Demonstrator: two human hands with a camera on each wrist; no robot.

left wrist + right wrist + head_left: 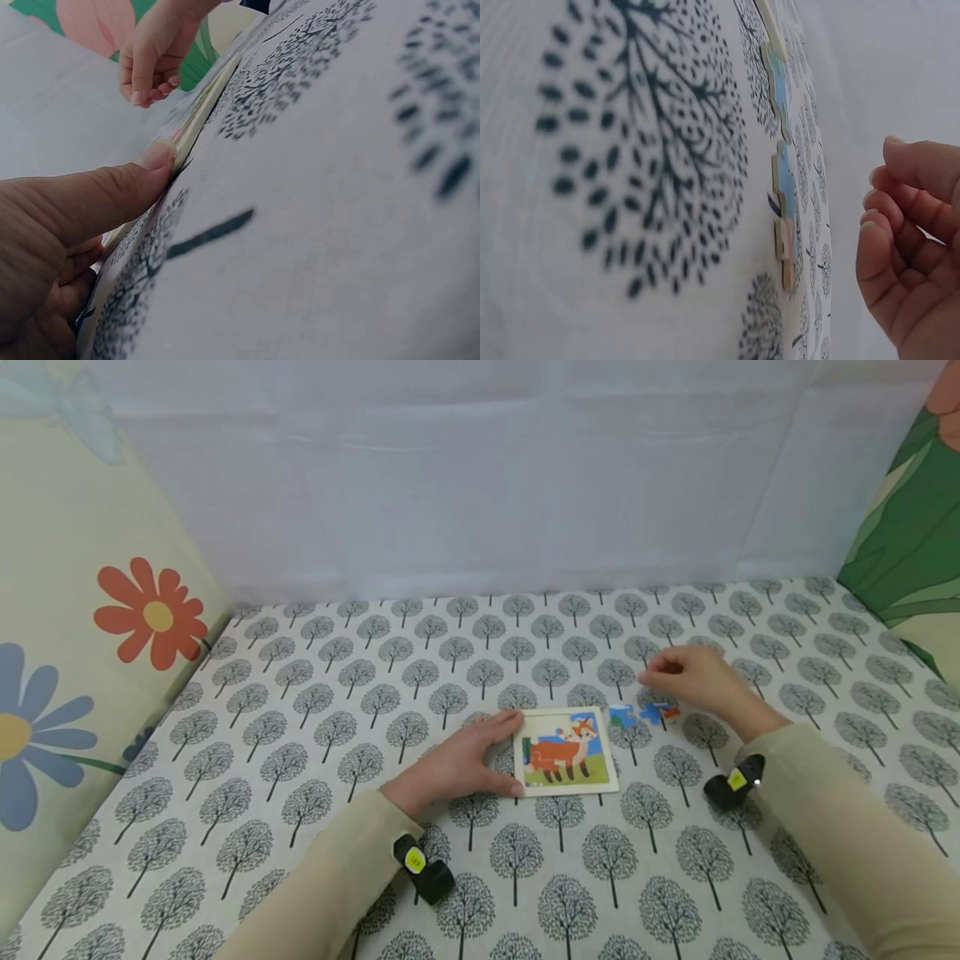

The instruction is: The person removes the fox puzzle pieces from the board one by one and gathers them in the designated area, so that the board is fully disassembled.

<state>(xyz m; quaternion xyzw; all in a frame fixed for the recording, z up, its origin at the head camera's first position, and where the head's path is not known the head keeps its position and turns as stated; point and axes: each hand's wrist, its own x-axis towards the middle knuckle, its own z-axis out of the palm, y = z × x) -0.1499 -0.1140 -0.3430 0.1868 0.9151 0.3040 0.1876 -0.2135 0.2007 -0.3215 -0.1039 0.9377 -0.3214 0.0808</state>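
Note:
A square jigsaw puzzle (564, 750) in a pale frame lies flat on the tablecloth, its picture a fox-like orange animal with a smaller face behind it. My left hand (465, 758) holds the frame's left side, thumb near the lower corner and fingers near the upper one. In the left wrist view the thumb (112, 191) touches the frame's edge (202, 112). Beyond the frame's right side lie a few loose blue puzzle pieces (651, 714), one with orange on it. Above them hovers my right hand (693, 675), fingers loosely bent; nothing shows between them.
A white cloth printed with dark trees (517, 852) covers the table. Behind it hangs a plain white sheet (480, 485). Flower-patterned panels stand on the left (67, 610) and right (915, 543). Each wrist wears a small black camera device.

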